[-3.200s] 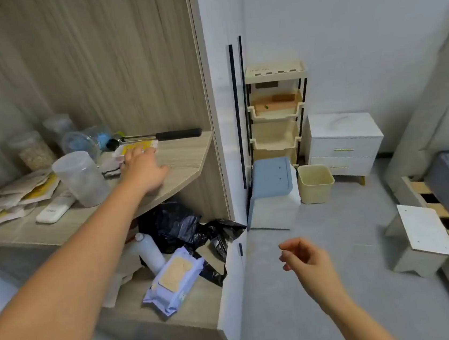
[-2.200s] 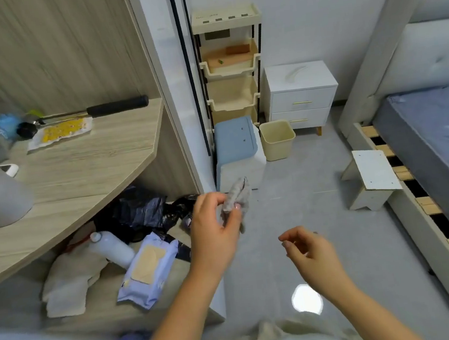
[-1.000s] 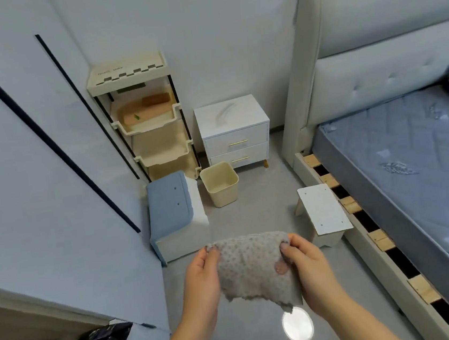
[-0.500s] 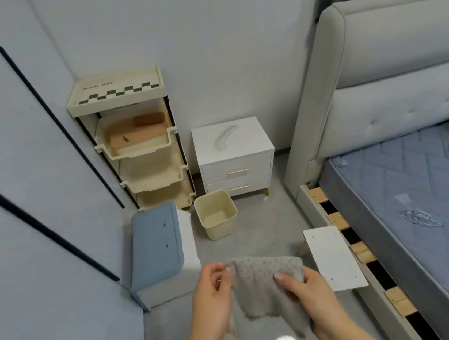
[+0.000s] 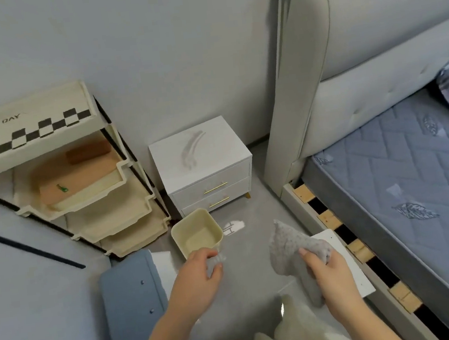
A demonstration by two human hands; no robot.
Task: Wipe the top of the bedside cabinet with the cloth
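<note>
Cloth point(image 5: 294, 248) in hand but no wiping begun: my right hand point(image 5: 332, 275) is clenched on its bulk, my left hand point(image 5: 199, 279) pinches a small grey bit, and the white bedside cabinet point(image 5: 203, 169) stands well ahead, its top point(image 5: 199, 153) streaked and untouched.

A cream rack point(image 5: 60, 185) stands against the wall, a brown block point(image 5: 88, 152) in its top tray. A cream bin point(image 5: 197, 233) sits just before it. A blue stool point(image 5: 133, 297) lies nearby. The bed point(image 5: 403, 177) shows bare slats point(image 5: 358, 249) beside its mattress.
</note>
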